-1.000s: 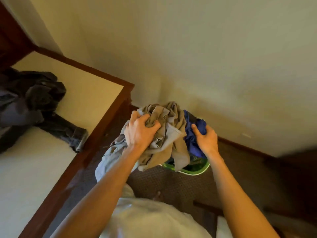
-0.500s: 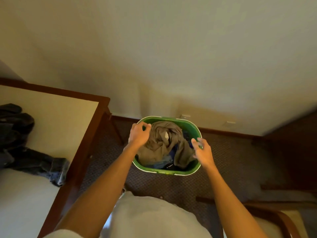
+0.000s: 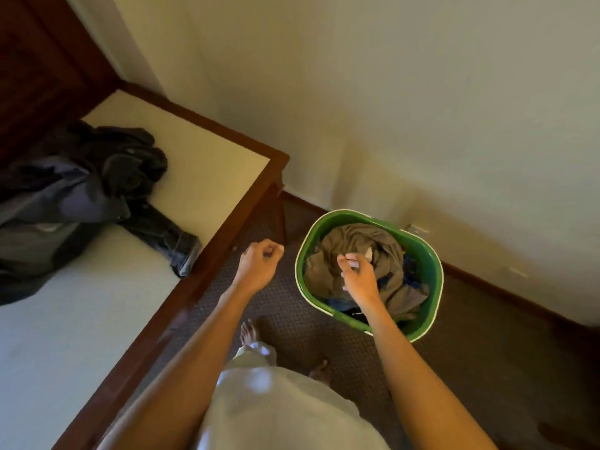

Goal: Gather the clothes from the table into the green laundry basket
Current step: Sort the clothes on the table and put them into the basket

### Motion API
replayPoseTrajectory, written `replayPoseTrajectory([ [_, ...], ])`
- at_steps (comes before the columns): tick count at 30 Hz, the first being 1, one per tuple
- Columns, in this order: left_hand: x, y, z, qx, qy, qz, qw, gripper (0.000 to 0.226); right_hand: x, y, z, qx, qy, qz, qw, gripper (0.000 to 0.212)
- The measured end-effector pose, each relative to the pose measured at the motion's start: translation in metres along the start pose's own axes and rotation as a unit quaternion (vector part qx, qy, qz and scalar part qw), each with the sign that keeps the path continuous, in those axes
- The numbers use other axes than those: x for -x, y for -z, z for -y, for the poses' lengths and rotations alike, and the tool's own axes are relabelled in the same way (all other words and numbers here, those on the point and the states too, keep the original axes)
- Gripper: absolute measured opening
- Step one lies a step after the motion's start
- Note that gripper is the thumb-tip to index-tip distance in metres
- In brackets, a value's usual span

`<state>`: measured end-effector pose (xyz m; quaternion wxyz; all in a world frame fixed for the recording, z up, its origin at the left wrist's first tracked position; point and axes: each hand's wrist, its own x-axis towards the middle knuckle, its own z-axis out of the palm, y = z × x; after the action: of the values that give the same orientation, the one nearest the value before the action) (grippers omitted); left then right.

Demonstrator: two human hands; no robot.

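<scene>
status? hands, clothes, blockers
Left hand and right hand empty, no grip. Tan garment in green basket; dark clothes on table. Nothing in the way.

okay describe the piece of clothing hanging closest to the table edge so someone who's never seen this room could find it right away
Start at the cream-topped table with the dark red wooden frame on the left, where a heap of dark grey and navy clothes lies. From that heap one dark denim trouser leg stretches toward the near edge. Its folded, stitched cuff, paler than the rest, sets it apart.

Dark clothes [image 3: 81, 190] on table [image 3: 207, 157]
</scene>
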<state>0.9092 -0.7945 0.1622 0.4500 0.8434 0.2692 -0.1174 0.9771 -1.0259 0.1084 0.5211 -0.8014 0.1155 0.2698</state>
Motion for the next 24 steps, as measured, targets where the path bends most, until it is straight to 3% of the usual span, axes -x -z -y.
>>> replayPoseTrajectory([
  [7,0.019,0.091,0.060,0.059,0.040,-0.155,0.985,0.019,-0.004,-0.115,0.077,0.070,0.101,0.094,0.988,0.045],
  [14,0.014,0.194,0.111,0.087,0.009,-0.282,0.955,0.010,-0.006,-0.232,0.165,0.131,0.192,0.167,0.958,0.033],
  [18,0.018,0.244,0.143,0.032,0.046,-0.351,0.935,0.017,0.000,-0.294,0.215,0.184,0.272,0.165,0.930,0.056],
  [21,0.027,0.276,0.157,0.014,0.095,-0.401,0.911,0.029,0.010,-0.336,0.253,0.278,0.385,0.111,0.873,0.068],
  [24,0.031,0.308,0.167,-0.015,0.130,-0.453,0.882,0.043,0.021,-0.380,0.290,0.360,0.532,0.068,0.763,0.078],
])
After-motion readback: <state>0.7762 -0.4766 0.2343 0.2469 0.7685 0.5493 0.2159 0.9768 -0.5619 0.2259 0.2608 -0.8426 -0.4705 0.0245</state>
